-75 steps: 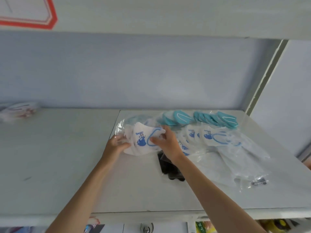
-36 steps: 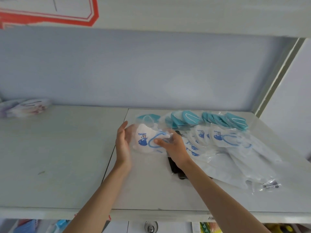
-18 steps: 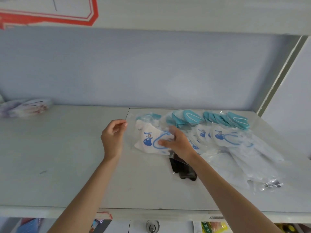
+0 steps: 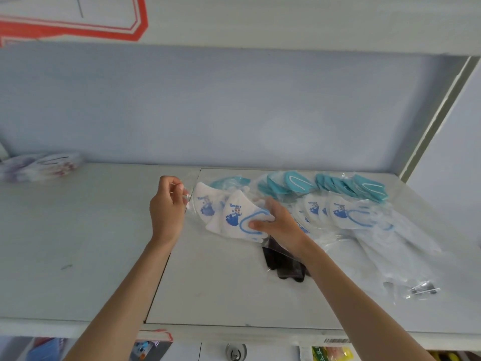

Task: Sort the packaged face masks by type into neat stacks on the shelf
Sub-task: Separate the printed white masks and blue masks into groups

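On shelf (image 4: 234,282) | hands: 2 | held white masks (image 4: 235,214): 2

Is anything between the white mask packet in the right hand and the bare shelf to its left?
Only the left hand, pinching a clear wrapper edge beside the white mask packet. Beyond it the shelf shows nothing in the way.
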